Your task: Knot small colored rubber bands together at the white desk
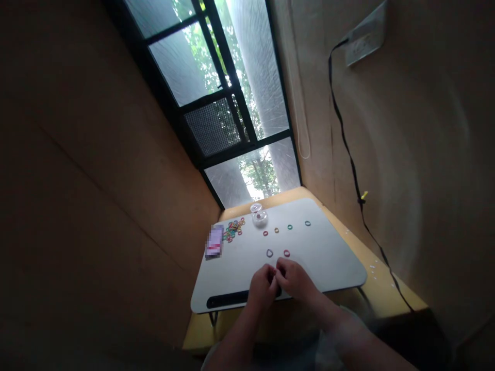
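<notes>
My left hand (263,286) and my right hand (294,279) meet over the near edge of a white lap table (325,257). The fingers of both are pinched together at the tips. A tiny reddish bit shows between them, too small to make out. Just beyond my fingertips lie a purple elastic band (269,253) and a red elastic band (286,253). Farther back, a row holds another red band (265,233), a yellowish band (276,230), a green band (290,227) and a bluish-grey band (308,223).
A pile of mixed coloured bands (234,230) lies at the back left, beside a blurred-out rectangular item (214,241). Behind the row stands an open clear round container (260,218). A dark slot (227,299) runs along the near edge. A black cable (350,152) hangs at the right wall.
</notes>
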`<state>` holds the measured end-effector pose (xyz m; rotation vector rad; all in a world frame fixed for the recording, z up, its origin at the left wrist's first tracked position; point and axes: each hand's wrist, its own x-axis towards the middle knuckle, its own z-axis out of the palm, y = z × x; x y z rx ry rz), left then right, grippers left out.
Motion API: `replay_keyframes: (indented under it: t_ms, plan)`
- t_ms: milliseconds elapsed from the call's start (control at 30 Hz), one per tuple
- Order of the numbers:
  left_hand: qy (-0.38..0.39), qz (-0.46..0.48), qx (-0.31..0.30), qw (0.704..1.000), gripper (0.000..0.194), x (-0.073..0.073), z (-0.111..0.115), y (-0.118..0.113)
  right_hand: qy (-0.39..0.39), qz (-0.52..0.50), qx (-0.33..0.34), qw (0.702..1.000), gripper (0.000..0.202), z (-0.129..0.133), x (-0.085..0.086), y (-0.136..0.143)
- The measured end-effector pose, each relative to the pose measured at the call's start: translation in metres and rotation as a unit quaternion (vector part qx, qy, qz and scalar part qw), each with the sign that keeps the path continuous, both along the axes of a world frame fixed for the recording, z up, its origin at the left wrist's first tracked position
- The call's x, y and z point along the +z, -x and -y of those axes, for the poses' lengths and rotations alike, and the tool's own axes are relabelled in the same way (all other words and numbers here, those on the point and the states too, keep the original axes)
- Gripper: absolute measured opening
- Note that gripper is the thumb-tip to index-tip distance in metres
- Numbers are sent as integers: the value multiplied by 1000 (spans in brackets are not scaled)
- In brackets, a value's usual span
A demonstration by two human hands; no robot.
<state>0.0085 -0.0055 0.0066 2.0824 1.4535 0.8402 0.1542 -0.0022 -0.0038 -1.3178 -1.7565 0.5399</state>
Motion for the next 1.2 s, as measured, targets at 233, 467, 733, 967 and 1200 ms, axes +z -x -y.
replay_keyframes:
  t_ms: [233,467,733,967,1200]
  plan:
    - [-2,47,25,999,16,-1,-6,1,2,-6,36,999,15,-3,1,-2]
    - [16,75,36,996,13,3,-4,2,2,20,27,999,15,-2,-1,-1]
    - [15,76,35,996,13,-4,-6,5,-9,23,39,999,14,-2,-3,-2]
    - [10,87,27,996,12,-7,-7,7,-6,20,64,998,11,-5,-6,-4]
    - [11,75,26,997,13,-6,-5,6,-14,31,34,999,11,-4,-7,0]
